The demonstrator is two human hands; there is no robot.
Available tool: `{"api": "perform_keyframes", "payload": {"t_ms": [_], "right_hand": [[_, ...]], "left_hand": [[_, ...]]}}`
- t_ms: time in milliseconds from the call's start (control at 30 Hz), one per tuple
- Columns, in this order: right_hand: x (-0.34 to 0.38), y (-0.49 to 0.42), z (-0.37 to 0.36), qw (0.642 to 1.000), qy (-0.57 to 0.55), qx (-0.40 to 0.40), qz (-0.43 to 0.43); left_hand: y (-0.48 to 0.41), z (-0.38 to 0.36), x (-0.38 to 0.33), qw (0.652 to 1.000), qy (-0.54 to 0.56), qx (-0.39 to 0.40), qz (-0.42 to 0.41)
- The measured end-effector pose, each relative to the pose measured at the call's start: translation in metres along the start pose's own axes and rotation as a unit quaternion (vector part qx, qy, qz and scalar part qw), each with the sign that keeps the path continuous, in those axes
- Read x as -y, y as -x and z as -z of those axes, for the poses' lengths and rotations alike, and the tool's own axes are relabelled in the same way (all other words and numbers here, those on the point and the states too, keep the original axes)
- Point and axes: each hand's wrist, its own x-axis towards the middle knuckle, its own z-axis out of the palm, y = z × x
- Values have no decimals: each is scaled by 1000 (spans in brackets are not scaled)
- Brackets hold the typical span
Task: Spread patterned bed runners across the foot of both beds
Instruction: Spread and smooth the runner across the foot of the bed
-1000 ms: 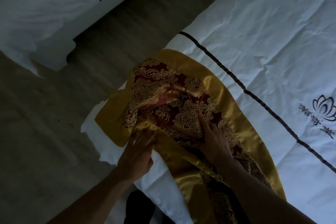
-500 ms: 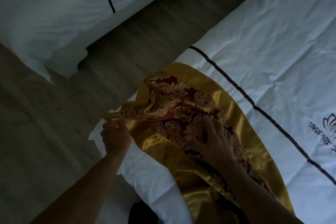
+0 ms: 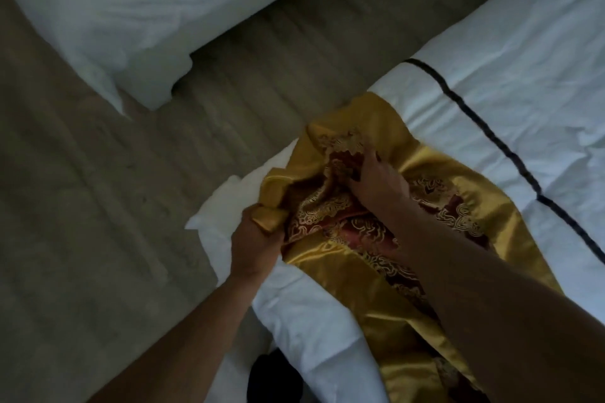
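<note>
Since prev. frame, right hand [image 3: 376, 180] shifts to runner [image 3: 435, 206] end, bunching it; left hand [image 3: 258, 239] grips gold corner; bed [image 3: 510, 52] spread unfinished.

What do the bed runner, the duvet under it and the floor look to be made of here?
Bed runner: likely satin brocade, since its gold border is glossy and its red centre carries raised gold scrollwork. Duvet: matte white woven fabric, probably cotton, finely creased, with a dark stripe. Floor: wood-look planks with visible grain; laminate or real wood, cannot tell.
</note>
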Motion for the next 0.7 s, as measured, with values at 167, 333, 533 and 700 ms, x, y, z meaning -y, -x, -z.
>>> {"api": "perform_keyframes", "payload": {"t_ms": [167, 333, 533, 700], "right_hand": [[9, 27, 13, 998, 17, -66, 1], [54, 9, 80, 958, -204, -185, 75], [47, 8, 77, 979, -157, -93, 93], [-10, 61, 17, 988, -28, -133, 72]], "left_hand": [[-1, 19, -11, 998, 6, -49, -43], [-54, 62, -63, 971, 49, -188, -142], [-58, 64, -58, 992, -13, -101, -72], [14, 10, -40, 996, -31, 83, -23]]}}
